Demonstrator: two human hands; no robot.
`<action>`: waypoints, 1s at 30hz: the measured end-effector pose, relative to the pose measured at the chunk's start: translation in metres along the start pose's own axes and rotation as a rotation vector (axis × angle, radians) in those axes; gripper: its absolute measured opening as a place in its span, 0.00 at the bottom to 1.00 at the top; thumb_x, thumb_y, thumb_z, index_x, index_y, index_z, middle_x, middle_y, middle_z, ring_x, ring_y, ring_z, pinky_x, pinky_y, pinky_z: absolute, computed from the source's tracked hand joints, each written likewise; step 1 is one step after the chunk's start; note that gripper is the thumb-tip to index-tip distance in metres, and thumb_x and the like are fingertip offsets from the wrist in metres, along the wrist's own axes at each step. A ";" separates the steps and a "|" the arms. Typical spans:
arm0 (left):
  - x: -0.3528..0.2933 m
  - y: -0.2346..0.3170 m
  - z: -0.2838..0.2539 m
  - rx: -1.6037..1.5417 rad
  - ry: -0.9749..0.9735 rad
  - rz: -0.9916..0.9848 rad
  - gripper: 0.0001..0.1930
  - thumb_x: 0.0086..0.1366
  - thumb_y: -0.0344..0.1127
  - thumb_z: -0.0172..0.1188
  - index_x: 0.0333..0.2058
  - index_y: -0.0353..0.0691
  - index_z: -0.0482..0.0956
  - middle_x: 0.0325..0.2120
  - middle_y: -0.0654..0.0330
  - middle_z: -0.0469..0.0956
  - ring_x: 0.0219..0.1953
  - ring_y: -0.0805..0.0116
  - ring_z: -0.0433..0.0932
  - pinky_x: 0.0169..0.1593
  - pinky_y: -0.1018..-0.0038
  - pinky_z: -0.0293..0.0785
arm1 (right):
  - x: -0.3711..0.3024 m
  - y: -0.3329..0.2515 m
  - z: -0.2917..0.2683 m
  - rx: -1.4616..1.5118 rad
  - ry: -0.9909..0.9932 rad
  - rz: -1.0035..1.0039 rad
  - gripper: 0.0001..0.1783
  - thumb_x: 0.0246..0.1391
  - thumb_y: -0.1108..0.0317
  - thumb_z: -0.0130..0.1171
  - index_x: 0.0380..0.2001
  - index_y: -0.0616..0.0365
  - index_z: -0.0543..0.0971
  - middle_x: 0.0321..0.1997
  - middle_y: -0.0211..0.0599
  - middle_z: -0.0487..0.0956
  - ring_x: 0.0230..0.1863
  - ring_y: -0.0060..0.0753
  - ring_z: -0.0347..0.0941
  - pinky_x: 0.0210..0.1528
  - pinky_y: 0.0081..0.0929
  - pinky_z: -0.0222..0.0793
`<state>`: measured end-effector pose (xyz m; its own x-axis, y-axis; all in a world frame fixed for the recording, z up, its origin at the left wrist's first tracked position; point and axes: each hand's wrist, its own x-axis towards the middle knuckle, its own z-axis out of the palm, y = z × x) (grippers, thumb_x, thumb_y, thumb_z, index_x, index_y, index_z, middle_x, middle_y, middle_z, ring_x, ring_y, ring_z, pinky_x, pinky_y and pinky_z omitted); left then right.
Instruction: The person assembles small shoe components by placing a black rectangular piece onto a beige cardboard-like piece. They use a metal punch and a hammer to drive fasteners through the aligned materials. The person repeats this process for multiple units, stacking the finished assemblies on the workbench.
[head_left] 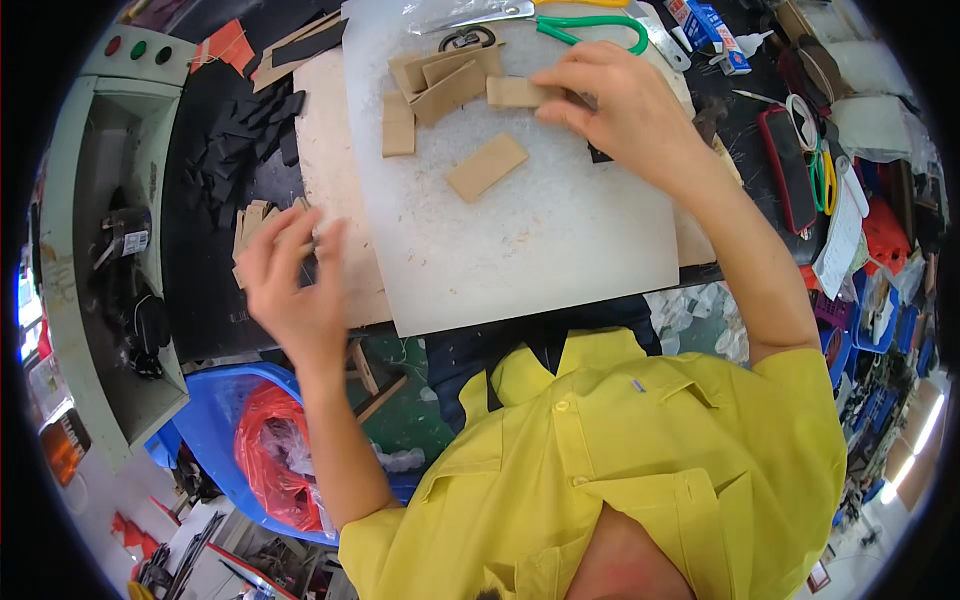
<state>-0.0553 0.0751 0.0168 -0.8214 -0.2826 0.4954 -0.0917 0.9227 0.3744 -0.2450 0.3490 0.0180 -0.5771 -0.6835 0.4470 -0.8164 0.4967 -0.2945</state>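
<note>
My right hand [620, 115] is over the far right of the white sheet [520, 250]. Its thumb and fingers close on the right end of a small tan rectangular piece [512, 92]. A dark bit shows between those fingers; its kind is unclear. Another tan piece [487, 167] lies alone nearer to me. Several more tan pieces [448, 88] are heaped beyond it, some folded or leaning on each other. At the left, my left hand [295, 285] hovers beside a stack of tan strips [250, 225]. Its fingertips are blurred, so whether they grip anything cannot be seen.
Black strips [235, 140] are piled on the far left. Green-handled scissors [590, 28] lie at the far edge. A red-edged phone [787, 170] and more scissors [823, 180] are at right. A blue bin [215, 400] with a red bag stands below left, beside a grey metal box [115, 250].
</note>
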 end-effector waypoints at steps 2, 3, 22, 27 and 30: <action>0.009 0.043 0.011 -0.169 -0.137 0.071 0.15 0.51 0.29 0.73 0.40 0.39 0.86 0.41 0.58 0.82 0.42 0.60 0.78 0.49 0.69 0.72 | 0.004 0.001 -0.001 0.003 -0.049 0.025 0.07 0.48 0.70 0.66 0.33 0.55 0.83 0.31 0.33 0.79 0.37 0.40 0.76 0.41 0.37 0.73; 0.012 0.056 0.018 -0.210 -0.166 0.129 0.16 0.49 0.28 0.74 0.39 0.39 0.85 0.40 0.58 0.83 0.40 0.62 0.77 0.47 0.69 0.72 | 0.006 0.000 -0.002 -0.013 0.064 -0.025 0.07 0.48 0.71 0.66 0.33 0.55 0.83 0.30 0.33 0.79 0.35 0.40 0.76 0.39 0.36 0.73; -0.024 -0.001 -0.045 -0.406 0.089 -0.473 0.10 0.63 0.24 0.65 0.43 0.30 0.83 0.30 0.67 0.78 0.30 0.84 0.69 0.37 0.87 0.65 | -0.023 -0.096 0.032 0.396 -0.050 -0.287 0.09 0.37 0.72 0.62 0.28 0.54 0.77 0.26 0.33 0.73 0.29 0.40 0.72 0.32 0.33 0.71; -0.035 -0.003 -0.047 -0.410 0.106 -0.492 0.10 0.62 0.22 0.65 0.43 0.30 0.83 0.30 0.70 0.76 0.30 0.84 0.68 0.35 0.87 0.63 | -0.024 -0.124 0.032 0.389 0.015 -0.387 0.06 0.39 0.67 0.59 0.25 0.52 0.77 0.24 0.28 0.73 0.31 0.36 0.73 0.33 0.33 0.70; -0.030 -0.001 -0.041 -0.408 0.091 -0.485 0.09 0.59 0.25 0.69 0.40 0.36 0.84 0.34 0.67 0.80 0.30 0.83 0.67 0.34 0.85 0.63 | -0.019 -0.110 0.032 0.344 -0.090 -0.357 0.04 0.40 0.66 0.58 0.20 0.53 0.74 0.23 0.29 0.73 0.32 0.37 0.74 0.35 0.34 0.71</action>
<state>-0.0081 0.0723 0.0338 -0.6879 -0.6805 0.2525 -0.2047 0.5156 0.8320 -0.1452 0.2898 0.0148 -0.2478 -0.8294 0.5006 -0.9142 0.0291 -0.4043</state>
